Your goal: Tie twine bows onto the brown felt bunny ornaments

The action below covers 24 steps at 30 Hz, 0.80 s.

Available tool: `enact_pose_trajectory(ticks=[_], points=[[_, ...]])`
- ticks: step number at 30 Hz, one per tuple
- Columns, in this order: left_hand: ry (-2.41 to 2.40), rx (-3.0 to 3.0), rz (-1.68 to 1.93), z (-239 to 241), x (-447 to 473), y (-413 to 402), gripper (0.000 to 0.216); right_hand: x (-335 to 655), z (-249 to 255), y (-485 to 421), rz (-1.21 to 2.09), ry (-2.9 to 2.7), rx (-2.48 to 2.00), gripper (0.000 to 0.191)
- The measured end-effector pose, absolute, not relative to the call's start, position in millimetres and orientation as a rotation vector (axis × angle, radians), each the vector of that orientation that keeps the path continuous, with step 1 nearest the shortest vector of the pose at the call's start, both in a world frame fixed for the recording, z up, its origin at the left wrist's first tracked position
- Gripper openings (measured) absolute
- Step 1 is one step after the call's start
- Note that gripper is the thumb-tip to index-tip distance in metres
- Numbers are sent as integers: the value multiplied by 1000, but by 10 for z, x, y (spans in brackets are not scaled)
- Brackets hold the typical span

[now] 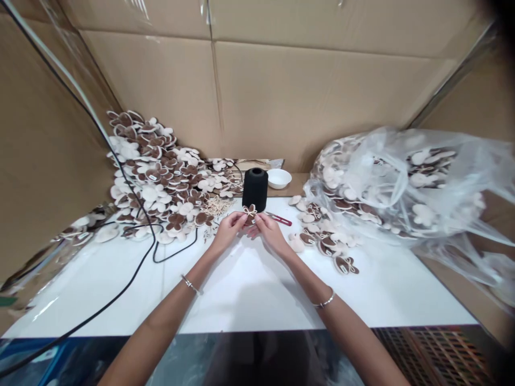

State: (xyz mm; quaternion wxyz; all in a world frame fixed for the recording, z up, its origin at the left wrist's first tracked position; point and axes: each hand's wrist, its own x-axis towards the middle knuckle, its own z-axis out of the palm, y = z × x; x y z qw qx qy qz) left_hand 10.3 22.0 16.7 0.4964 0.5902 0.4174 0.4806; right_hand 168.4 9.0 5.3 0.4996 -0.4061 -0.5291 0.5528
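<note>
Between my two hands is a small brown plush bunny-shaped piece (250, 213) with a cream string bow and a white edge. My left hand (232, 224) pinches it from the left side. On the other side, the fingers of my right hand (266, 228) close on its right edge. Just behind the piece stands a black thread cone (255, 188). Red-handled thread snips (279, 219) lie on the white table (241, 289) by my right hand. Several similar pieces with bows (345, 264) rest to the right of that hand.
A tall heap of brown and white plush pieces (151, 171) leans at the left, with loose cream strings (217, 206) beside it. A white bowl (279, 178) stands behind the cone. At right sits a clear plastic bag (386, 177) of pieces. A black cable (139, 273) crosses the left side.
</note>
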Motion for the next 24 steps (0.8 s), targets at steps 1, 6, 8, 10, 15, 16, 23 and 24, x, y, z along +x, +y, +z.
enact_pose_trajectory(ticks=[1, 6, 8, 10, 15, 16, 23, 24], points=[[999, 1411, 1167, 164, 92, 226, 39, 1672, 46, 81, 1350, -1277, -961, 32], [973, 1379, 1167, 142, 71, 244, 41, 1709, 5, 89, 1366, -1276, -925, 38], [972, 1372, 1157, 134, 75, 244, 42, 1724, -28, 95, 1363, -1270, -912, 39], [968, 1364, 1141, 126, 77, 243, 43, 1731, -64, 98, 1362, -1269, -906, 38], [937, 1288, 1079, 84, 61, 254, 46, 1738, -123, 96, 1355, -1287, -933, 39], [933, 1283, 1072, 73, 58, 259, 46, 1738, -128, 96, 1352, -1291, -935, 39], [940, 1255, 1087, 31, 83, 265, 44, 1720, -98, 86, 1404, -1260, -941, 37], [932, 1243, 1091, 27, 88, 264, 44, 1719, -87, 82, 1419, -1250, -938, 37]])
